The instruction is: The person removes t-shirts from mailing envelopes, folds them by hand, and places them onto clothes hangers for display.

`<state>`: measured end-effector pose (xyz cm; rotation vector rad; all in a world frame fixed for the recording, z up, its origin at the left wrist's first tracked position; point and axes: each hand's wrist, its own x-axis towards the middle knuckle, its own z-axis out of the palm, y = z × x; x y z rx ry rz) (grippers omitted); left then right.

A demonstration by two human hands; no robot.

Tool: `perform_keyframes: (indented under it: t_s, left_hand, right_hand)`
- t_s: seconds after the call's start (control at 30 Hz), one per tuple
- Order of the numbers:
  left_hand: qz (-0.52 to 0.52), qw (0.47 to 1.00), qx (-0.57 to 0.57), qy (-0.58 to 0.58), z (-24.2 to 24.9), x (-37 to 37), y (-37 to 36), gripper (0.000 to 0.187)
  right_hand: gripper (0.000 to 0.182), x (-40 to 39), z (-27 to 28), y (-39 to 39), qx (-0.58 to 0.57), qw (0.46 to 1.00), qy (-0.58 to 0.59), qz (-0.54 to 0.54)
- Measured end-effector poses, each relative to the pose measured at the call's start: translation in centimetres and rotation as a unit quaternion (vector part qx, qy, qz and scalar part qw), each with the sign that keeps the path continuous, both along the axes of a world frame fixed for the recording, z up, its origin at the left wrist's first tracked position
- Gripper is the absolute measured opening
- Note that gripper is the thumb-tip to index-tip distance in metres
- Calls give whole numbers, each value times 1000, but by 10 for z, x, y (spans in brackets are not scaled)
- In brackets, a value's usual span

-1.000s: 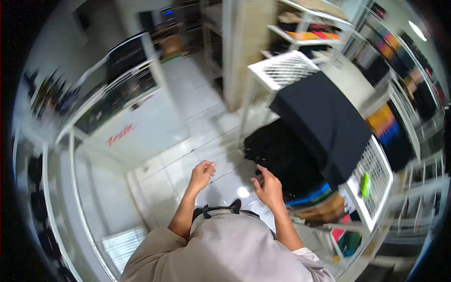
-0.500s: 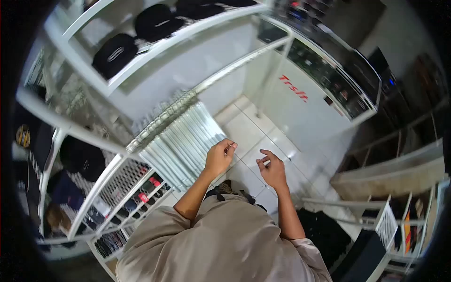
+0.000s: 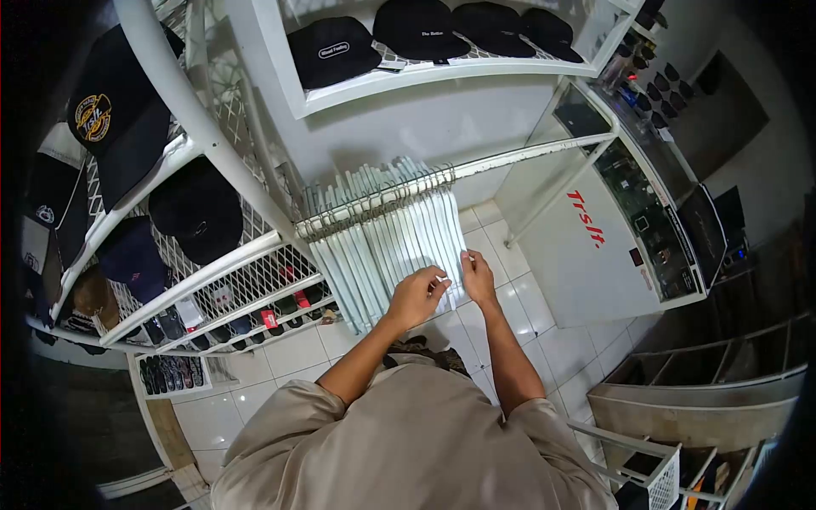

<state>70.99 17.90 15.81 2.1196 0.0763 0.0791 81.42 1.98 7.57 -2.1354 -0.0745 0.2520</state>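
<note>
A tight row of pale hangers (image 3: 399,234) with metal hooks hangs from a white rail (image 3: 527,155) in front of me. My right hand (image 3: 478,278) is at the right end of the row, its thumb and fingers closed at the edge of the outermost hanger. My left hand (image 3: 416,297) is just in front of the row's lower part, fingers curled in toward the thumb. Whatever sits between those left fingertips, if anything, is too small to make out.
Black caps (image 3: 421,30) line a white shelf above the rail. More caps (image 3: 200,208) and small packaged goods sit on mesh shelves at left. A glass-topped counter (image 3: 586,255) with red lettering stands at right. Tiled floor (image 3: 289,353) shows below.
My view has turned and shifted, bringing more of the caps into sight. My right hand has come up to the end hanger, with its fingers closing. My left hand stays curled beside the row.
</note>
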Motion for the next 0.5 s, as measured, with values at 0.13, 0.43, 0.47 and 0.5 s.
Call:
perform_keyframes:
  t_s: [0.13,0.43,0.47,0.5]
  left_hand:
    - [-21,1000,1,-21,-1,16,-2,23]
    - [-71,996,10,-46,27,47,-28,26]
    - [-97,994,9,-47,33,53,-35,26]
    - [-105,987,56,-111,38,59,-44,28]
  right_hand:
    - [42,-9,18,6,-123,982,-137,-40]
    - [37,-43,62,-46,-106,962,-198,-156]
    - [37,-52,72,-62,-111,957,-196,-181]
    - [37,-65,84,-79,-118,962,-171,-178]
